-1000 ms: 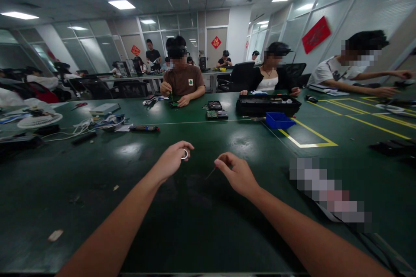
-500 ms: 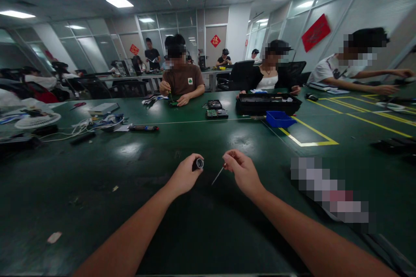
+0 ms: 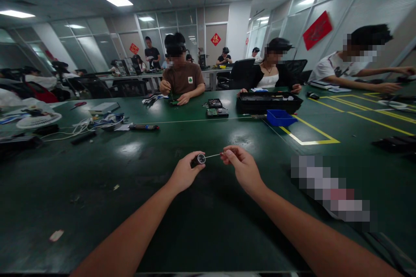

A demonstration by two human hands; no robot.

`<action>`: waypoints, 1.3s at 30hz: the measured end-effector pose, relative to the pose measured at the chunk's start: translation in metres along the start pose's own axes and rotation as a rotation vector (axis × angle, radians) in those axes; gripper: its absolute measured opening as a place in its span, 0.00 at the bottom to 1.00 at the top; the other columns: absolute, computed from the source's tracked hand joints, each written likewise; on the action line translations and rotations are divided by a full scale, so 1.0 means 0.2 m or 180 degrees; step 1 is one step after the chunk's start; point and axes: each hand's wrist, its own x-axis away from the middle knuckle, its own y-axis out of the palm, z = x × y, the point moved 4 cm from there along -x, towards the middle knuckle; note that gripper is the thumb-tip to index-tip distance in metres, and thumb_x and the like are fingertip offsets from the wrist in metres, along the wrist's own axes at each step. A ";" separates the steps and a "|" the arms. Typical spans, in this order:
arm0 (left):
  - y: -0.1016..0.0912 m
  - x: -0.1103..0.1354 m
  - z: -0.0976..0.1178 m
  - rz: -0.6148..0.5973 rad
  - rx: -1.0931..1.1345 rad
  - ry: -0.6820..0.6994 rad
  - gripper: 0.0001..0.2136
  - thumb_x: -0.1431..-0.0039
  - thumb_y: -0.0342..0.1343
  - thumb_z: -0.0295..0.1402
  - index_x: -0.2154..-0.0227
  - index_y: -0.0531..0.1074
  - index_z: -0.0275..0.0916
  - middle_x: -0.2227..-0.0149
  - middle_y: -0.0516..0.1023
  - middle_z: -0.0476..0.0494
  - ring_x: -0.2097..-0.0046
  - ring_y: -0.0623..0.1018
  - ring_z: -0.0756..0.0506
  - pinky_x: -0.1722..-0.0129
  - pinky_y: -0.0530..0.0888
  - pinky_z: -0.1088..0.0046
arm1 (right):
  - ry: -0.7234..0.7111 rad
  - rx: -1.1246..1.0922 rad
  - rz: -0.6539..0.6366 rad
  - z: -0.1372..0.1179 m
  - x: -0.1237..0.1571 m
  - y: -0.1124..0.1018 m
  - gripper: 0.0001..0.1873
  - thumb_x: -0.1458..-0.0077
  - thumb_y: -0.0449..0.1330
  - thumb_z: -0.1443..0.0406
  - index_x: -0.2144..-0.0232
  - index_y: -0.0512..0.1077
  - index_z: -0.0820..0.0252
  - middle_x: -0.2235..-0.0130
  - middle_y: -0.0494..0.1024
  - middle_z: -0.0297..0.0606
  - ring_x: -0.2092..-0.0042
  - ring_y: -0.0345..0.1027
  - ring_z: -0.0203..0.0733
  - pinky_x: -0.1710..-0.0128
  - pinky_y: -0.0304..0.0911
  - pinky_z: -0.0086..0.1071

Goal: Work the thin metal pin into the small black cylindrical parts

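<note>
My left hand (image 3: 183,173) is closed around a small dark cylinder (image 3: 199,159) with a silvery round end that faces right. My right hand (image 3: 242,165) pinches the end of a thin metal pin (image 3: 212,155), whose tip reaches the cylinder's round end. Both hands hover just above the dark green table (image 3: 182,225), near its middle in front of me.
A blue bin (image 3: 279,117) and a black tray (image 3: 268,103) sit beyond my hands to the right, circuit boards (image 3: 217,113) behind them. Cables and tools (image 3: 104,123) lie at the left. Several people sit at the far side. Yellow tape lines (image 3: 308,134) mark the table.
My hands have come closer together. The pin has swung from pointing down at the table to lying level, its tip now at the cylinder's end.
</note>
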 end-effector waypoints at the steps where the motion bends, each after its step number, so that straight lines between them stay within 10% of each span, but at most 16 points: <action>1: 0.00 0.00 0.00 0.0006 -0.0019 -0.0002 0.18 0.44 0.59 0.27 0.49 0.73 0.42 0.48 0.77 0.43 0.47 0.75 0.41 0.42 0.68 0.60 | -0.0019 0.0058 -0.0026 0.00 0.00 0.00 0.16 0.44 0.60 0.53 0.62 0.73 0.58 0.65 0.79 0.41 0.64 0.74 0.43 0.63 0.69 0.38; 39: 0.00 0.02 0.00 -0.0099 -0.0390 0.0398 0.19 0.42 0.60 0.30 0.47 0.73 0.48 0.49 0.77 0.45 0.47 0.74 0.41 0.45 0.68 0.60 | -0.0118 0.1647 0.0483 -0.09 0.02 -0.06 0.28 0.43 0.57 0.45 0.85 0.64 0.57 0.84 0.60 0.29 0.80 0.54 0.34 0.80 0.50 0.30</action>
